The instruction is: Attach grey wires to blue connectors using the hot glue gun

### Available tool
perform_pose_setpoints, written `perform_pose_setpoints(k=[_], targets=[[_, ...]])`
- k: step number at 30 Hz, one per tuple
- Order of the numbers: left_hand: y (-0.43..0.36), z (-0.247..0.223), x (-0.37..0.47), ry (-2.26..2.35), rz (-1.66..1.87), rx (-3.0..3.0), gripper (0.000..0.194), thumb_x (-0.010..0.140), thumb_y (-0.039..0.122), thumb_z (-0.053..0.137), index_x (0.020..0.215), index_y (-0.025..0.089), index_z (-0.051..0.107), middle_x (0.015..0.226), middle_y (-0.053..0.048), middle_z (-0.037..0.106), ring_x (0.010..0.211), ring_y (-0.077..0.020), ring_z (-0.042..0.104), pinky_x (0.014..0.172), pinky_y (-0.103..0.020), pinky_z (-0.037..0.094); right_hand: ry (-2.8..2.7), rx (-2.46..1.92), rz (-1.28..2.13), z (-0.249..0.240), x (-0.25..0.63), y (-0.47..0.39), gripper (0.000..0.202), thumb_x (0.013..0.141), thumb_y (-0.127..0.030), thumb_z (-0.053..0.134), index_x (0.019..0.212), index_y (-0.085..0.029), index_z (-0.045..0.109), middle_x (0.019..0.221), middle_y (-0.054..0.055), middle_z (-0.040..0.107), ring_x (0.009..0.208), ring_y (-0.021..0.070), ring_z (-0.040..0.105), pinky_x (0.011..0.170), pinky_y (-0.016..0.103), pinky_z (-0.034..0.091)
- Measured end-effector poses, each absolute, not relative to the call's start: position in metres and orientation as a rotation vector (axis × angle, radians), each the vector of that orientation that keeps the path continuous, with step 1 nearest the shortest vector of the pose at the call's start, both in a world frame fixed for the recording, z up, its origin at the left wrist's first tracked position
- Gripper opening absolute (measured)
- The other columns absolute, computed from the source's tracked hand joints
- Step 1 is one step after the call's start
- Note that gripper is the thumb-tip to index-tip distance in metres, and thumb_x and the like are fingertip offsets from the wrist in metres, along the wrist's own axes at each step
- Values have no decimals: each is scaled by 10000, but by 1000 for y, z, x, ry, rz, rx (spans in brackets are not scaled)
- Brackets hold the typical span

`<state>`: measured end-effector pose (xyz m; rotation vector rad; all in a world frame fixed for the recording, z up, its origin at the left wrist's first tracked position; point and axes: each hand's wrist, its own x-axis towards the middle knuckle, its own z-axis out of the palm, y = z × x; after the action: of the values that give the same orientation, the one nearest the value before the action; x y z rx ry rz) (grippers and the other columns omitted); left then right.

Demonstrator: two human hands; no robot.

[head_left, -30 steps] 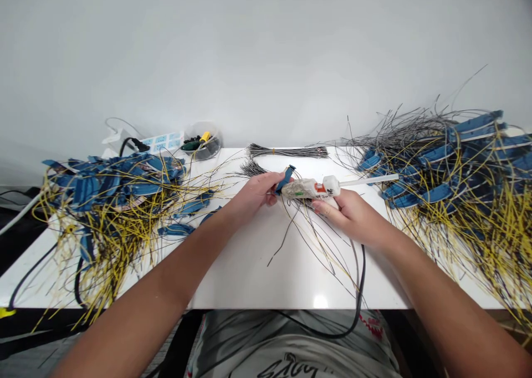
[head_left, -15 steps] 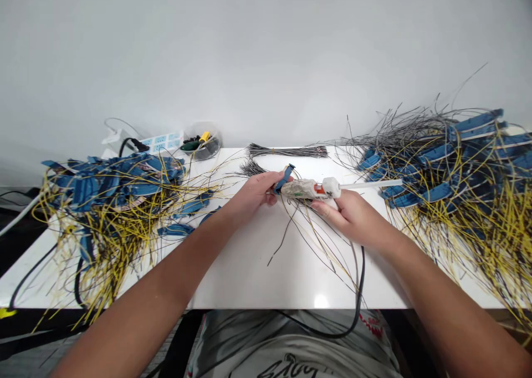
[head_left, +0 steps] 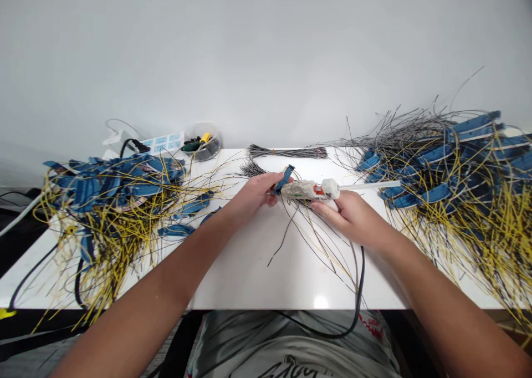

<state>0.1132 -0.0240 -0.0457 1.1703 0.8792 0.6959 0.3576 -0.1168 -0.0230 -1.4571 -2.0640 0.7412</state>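
Above the desk (head_left: 249,267), nearer its far edge, the left hand (head_left: 257,194) pinching the blue strip (head_left: 283,182) should brace it, and the right hand (head_left: 354,214) gripping the glue gun (head_left: 300,189) should squeeze gently.

Hands, two: the left hand (head_left: 258,194) at the centre of the frame, the right hand (head_left: 352,214) just right of centre. Glue gun (head_left: 300,190), one, centre, with one glue stick (head_left: 369,184) protruding from its rear. Held blue strip (head_left: 282,182), one, centre. Heaps of blue strips with wires, two: left heap (head_left: 89,192) and right heap (head_left: 434,194); their strips overlap too much for a count. Loose strips (head_left: 175,230), three visible, left of centre. Grey wire bundles, two, upper centre: a banded bundle (head_left: 286,152) and a partly hidden bundle (head_left: 252,168). Power strip (head_left: 162,143), one, and tub (head_left: 210,151), one, upper left. Table (head_left: 257,267), one.
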Motion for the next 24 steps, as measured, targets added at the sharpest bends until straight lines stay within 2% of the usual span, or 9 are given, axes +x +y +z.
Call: perform_pose_setpoints(k=[3, 6, 8, 12, 15, 18, 20, 24], targets=[[-24, -46, 113, 872, 698, 1164, 483, 912, 595, 695, 1075, 152, 797, 875, -46, 594, 649, -95, 452, 536, -217, 393, -2078, -1511, 693, -24, 357, -118, 439, 1054, -557, 489, 828, -198, 604, 758, 79, 675, 736, 236, 614, 694, 337, 408], [-25, -44, 113, 841, 700, 1181, 483, 922, 589, 700, 1096, 148, 790, 922, -61, 606, 711, -106, 479, 552, -210, 411, -2074, -1553, 643, -26, 356, -119, 457, 1047, -573, 494, 815, -197, 609, 701, 68, 646, 688, 221, 598, 657, 325, 394], [-26, -42, 112, 828, 697, 1178, 488, 906, 586, 728, 1118, 151, 789, 985, -74, 630, 754, -114, 500, 574, -209, 431, -2075, -1536, 611, -26, 355, -121, 435, 1052, -548, 496, 843, -192, 633, 725, 65, 654, 691, 214, 602, 661, 319, 402], [-26, -41, 112, 822, 695, 1161, 521, 884, 600, 750, 1148, 153, 788, 1104, -101, 664, 829, -137, 541, 614, -221, 467, -2097, -1434, 528, -25, 354, -121, 323, 1059, -458, 518, 975, -187, 674, 896, 85, 710, 800, 223, 642, 724, 318, 433], [-24, -44, 112, 820, 709, 1150, 491, 895, 590, 744, 1126, 158, 785, 1039, -85, 646, 816, -135, 532, 617, -225, 479, -2063, -1426, 501, -24, 354, -121, 291, 1047, -449, 552, 1034, -189, 683, 956, 90, 717, 847, 232, 654, 733, 322, 440], [-22, -48, 111, 824, 731, 1128, 455, 892, 582, 750, 1032, 150, 782, 943, -65, 608, 759, -123, 513, 616, -234, 491, -1971, -1416, 559, -24, 358, -121, 311, 1047, -451, 559, 981, -185, 706, 840, 67, 699, 773, 217, 648, 684, 317, 438], [-21, -49, 111, 838, 745, 1101, 464, 886, 589, 753, 1015, 144, 784, 955, -73, 613, 749, -121, 518, 606, -238, 490, -1864, -1389, 585, -24, 362, -121, 335, 1038, -462, 577, 938, -178, 724, 773, 55, 682, 710, 202, 628, 653, 315, 439], [-22, -47, 112, 875, 767, 1035, 487, 875, 580, 759, 1082, 141, 800, 1021, -95, 641, 763, -123, 535, 586, -235, 480, -1520, -1324, 577, -28, 374, -115, 392, 1020, -530, 589, 1008, -174, 754, 921, 76, 733, 590, 154, 559, 609, 323, 461]])
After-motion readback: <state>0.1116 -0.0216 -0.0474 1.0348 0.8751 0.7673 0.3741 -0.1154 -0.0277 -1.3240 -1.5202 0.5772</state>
